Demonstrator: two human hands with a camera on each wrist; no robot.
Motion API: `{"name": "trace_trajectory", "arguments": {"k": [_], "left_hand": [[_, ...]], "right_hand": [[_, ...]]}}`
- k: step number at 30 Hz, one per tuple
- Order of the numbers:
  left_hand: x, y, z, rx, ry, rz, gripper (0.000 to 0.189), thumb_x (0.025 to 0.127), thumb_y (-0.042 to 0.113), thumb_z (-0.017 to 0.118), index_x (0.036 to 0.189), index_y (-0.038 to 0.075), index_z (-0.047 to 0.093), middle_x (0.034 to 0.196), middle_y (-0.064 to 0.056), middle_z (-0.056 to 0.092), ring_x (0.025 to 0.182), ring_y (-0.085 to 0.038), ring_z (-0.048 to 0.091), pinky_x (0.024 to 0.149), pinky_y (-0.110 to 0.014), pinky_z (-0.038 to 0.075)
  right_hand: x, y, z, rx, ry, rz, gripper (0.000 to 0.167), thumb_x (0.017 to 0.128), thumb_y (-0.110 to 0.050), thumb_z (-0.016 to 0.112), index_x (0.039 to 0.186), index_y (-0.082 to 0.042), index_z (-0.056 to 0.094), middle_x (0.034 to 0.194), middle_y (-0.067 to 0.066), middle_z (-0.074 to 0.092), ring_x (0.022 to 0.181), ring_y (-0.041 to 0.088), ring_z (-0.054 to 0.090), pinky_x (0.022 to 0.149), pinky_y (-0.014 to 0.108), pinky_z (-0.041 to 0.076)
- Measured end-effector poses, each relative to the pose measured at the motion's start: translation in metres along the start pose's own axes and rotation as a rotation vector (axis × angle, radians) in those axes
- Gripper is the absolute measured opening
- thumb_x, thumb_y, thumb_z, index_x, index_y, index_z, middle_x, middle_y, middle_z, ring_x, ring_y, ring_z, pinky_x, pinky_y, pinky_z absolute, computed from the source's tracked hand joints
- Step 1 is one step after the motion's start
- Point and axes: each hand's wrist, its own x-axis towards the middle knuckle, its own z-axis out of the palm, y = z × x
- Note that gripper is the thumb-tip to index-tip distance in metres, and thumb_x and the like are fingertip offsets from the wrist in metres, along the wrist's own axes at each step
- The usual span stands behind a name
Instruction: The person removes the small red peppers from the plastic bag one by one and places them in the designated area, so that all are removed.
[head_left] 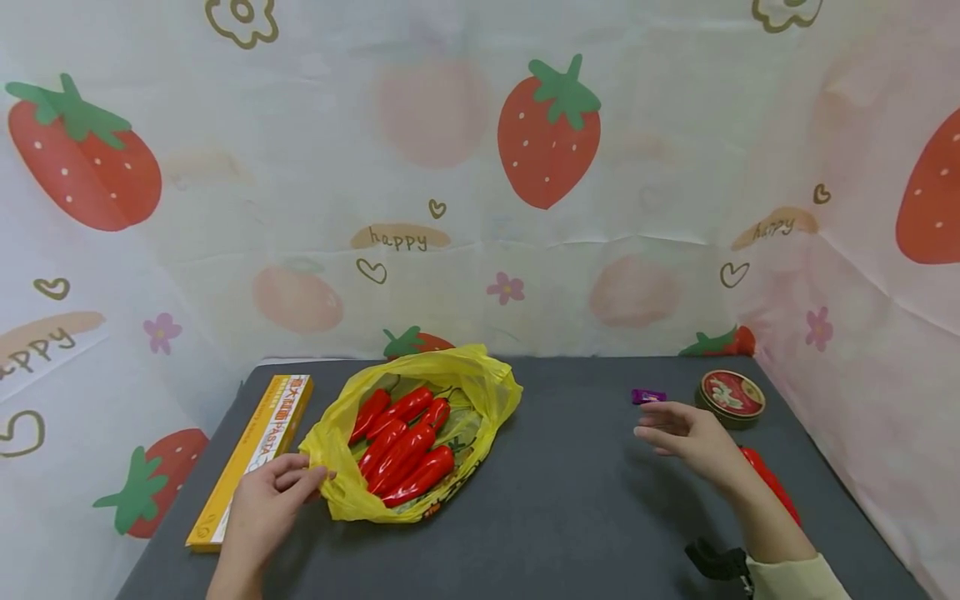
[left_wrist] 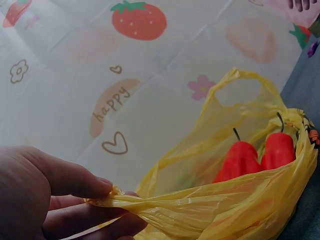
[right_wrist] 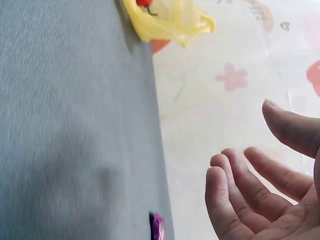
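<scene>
By the left hand (head_left: 266, 500), the near-left edge of a yellow plastic bag (head_left: 495, 392) is pinched between thumb and fingers. By the right hand (head_left: 697, 442) nothing is held; it is raised above the table (head_left: 562, 483), with its thumb and fingers apart and slightly bent.

The bag is placed on the table, left of the middle, and its mouth is opened wide. Inside it, shiny red peppers (head_left: 402, 457) are piled; about six can be counted from the head, but they are overlapped.

From the left wrist, only two peppers are clearly seen, with their green stems (left_wrist: 236, 134), and a handle (left_wrist: 267, 85) of the bag is shown as a loop. From the right wrist, the palm is shown, and just a small part of one pepper is seen.

One yellow box (head_left: 251, 454), printed with "PASTA", is laid left of the bag. One round tin (head_left: 731, 393) and one small purple packet (head_left: 647, 397) are found near the right hand. One red thing (head_left: 772, 486) is partly hidden by the right forearm.
</scene>
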Motion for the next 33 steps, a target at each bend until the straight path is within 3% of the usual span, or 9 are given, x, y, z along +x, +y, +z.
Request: {"name": "trace_trajectory", "arguments": {"k": [17,28,33], "left_hand": [[0.001,0.002,0.0,0.0,-0.013,0.019,0.045,0.094,0.028,0.073,0.124,-0.005,0.063,0.096,-0.009,0.079,0.079,-0.015,0.071,0.069,-0.019,0.056],[-0.002,0.003,0.002,0.0,0.002,-0.002,0.042,0.094,0.028,0.073,0.121,-0.002,0.065,0.096,-0.006,0.079,0.078,-0.015,0.071,0.07,-0.019,0.056],[-0.001,0.001,0.001,-0.001,-0.007,0.023,0.044,0.093,0.029,0.074,0.121,-0.004,0.065,0.096,-0.008,0.079,0.078,-0.015,0.072,0.07,-0.019,0.057]], "right_hand": [[0.022,-0.014,0.043,0.049,-0.085,-0.042,0.054,0.093,-0.031,0.073,0.136,-0.003,0.058,0.127,0.02,0.067,0.11,0.032,0.068,0.088,0.042,0.059],[0.029,-0.022,0.065,0.072,-0.121,-0.06,0.052,0.093,-0.029,0.073,0.136,-0.003,0.059,0.125,0.018,0.068,0.107,0.027,0.069,0.089,0.049,0.058],[0.035,-0.025,0.076,0.073,-0.13,-0.049,0.05,0.093,-0.028,0.074,0.135,-0.004,0.06,0.121,0.015,0.07,0.106,0.028,0.069,0.089,0.049,0.059]]}}
